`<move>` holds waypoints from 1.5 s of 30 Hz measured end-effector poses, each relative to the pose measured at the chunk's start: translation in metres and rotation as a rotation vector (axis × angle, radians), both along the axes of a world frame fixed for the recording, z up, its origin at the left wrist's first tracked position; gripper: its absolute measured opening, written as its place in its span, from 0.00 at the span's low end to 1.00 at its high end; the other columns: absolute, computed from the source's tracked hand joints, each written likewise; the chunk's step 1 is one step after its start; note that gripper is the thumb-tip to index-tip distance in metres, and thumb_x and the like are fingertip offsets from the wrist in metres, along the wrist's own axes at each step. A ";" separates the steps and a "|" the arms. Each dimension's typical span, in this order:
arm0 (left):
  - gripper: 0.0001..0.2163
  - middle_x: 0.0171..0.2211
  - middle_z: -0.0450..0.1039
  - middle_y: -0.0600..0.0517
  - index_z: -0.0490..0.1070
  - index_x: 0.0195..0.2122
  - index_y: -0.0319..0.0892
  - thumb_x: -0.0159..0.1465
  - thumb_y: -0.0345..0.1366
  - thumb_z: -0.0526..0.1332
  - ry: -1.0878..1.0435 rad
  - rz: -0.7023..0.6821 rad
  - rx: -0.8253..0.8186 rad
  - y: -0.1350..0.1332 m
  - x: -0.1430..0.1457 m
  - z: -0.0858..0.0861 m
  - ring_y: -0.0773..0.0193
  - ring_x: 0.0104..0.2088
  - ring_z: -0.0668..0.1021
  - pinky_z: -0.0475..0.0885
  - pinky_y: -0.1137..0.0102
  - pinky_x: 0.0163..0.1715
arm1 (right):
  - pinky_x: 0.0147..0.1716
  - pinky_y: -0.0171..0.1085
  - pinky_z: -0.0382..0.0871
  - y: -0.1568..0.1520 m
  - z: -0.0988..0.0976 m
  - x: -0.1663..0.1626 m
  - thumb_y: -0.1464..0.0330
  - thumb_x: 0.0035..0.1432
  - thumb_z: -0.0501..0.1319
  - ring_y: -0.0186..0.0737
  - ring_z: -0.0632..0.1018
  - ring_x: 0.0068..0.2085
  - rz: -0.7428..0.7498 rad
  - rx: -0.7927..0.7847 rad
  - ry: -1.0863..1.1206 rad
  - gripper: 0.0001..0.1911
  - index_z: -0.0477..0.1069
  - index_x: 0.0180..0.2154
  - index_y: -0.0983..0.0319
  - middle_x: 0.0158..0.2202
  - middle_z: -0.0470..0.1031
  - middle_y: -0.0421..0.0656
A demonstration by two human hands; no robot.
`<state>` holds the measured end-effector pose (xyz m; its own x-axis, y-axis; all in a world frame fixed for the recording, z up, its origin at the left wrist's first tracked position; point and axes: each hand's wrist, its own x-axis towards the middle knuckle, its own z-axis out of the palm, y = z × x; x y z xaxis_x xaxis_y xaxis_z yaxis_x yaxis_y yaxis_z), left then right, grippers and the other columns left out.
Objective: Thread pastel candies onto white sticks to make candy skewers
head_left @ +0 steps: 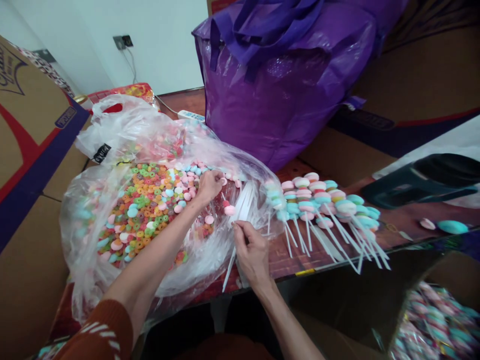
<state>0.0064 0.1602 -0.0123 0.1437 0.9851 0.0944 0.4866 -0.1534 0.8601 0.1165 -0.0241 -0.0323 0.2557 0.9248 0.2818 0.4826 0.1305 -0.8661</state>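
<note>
My left hand (210, 186) reaches into a large clear plastic bag (93, 200) full of colourful ring candies (150, 205) and pink and blue marshmallow pieces; its fingers are pinched closed on a candy I cannot name for sure. My right hand (250, 250) is closed round a white stick (229, 267) that carries a pink candy (229, 210) near its top. More white sticks (245, 197) lie in the bag beside it. To the right, a row of finished candy skewers (322, 200) lies on the brown table (405, 220).
A big purple bag (285, 85) stands behind the table. A cardboard box (26, 125) is at left, a black object (423, 180) at right, and packed candies (435, 320) at lower right. A white power strip (190, 115) lies at the back.
</note>
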 end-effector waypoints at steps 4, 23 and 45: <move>0.04 0.26 0.72 0.51 0.71 0.27 0.42 0.56 0.26 0.61 0.165 0.054 0.050 -0.003 0.003 -0.003 0.59 0.31 0.74 0.69 0.64 0.41 | 0.26 0.31 0.61 0.000 0.000 0.000 0.65 0.67 0.54 0.33 0.69 0.23 0.014 -0.004 0.009 0.14 0.76 0.37 0.63 0.24 0.72 0.38; 0.10 0.31 0.72 0.55 0.69 0.37 0.41 0.53 0.30 0.64 -0.457 -0.077 -0.114 -0.051 -0.037 -0.001 0.68 0.31 0.75 0.69 0.73 0.34 | 0.28 0.31 0.62 -0.001 -0.001 0.000 0.65 0.66 0.55 0.33 0.69 0.25 0.064 -0.006 0.027 0.13 0.76 0.36 0.62 0.24 0.70 0.37; 0.12 0.35 0.77 0.50 0.79 0.43 0.40 0.62 0.26 0.59 0.113 0.010 0.182 -0.084 -0.029 -0.006 0.65 0.35 0.75 0.68 0.73 0.37 | 0.28 0.32 0.59 0.001 -0.005 0.001 0.62 0.64 0.54 0.33 0.67 0.25 0.093 -0.101 0.055 0.14 0.74 0.33 0.63 0.23 0.66 0.36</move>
<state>-0.0225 0.0757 -0.0178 0.1538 0.9548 0.2543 0.5805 -0.2956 0.7587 0.1177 -0.0227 -0.0369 0.1798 0.9681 0.1743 0.4236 0.0837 -0.9020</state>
